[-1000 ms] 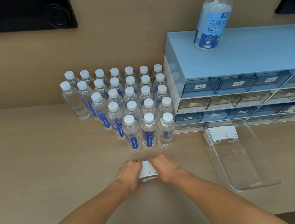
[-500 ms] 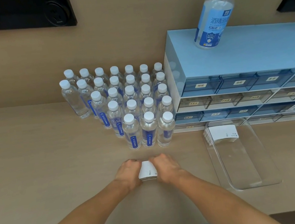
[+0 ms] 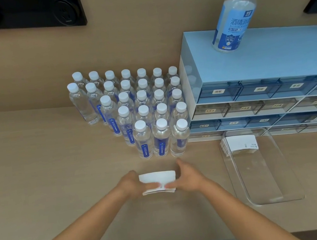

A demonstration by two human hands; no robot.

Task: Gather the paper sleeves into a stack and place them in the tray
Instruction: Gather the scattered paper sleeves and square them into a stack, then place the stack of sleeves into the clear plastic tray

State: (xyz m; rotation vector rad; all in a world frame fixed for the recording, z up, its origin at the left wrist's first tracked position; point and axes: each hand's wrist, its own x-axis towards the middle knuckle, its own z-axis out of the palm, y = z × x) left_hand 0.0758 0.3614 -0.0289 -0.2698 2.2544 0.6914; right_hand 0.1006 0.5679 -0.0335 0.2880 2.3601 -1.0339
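Observation:
A stack of white paper sleeves (image 3: 158, 180) sits on the wooden table in front of me. My left hand (image 3: 131, 183) presses its left end and my right hand (image 3: 188, 176) its right end, thumbs on top. A clear plastic tray (image 3: 273, 191) lies to the right on the table. Another stack of white sleeves (image 3: 240, 144) lies in the tray's far end.
Several water bottles (image 3: 142, 110) with white caps stand in rows just beyond my hands. A blue drawer cabinet (image 3: 271, 87) stands behind the tray, with a spray bottle (image 3: 233, 17) on top. The table's near edge runs below my forearms.
My hands have spread apart along the stack, and much more of the white sleeves now shows between them. The stack stays at the same spot on the table.

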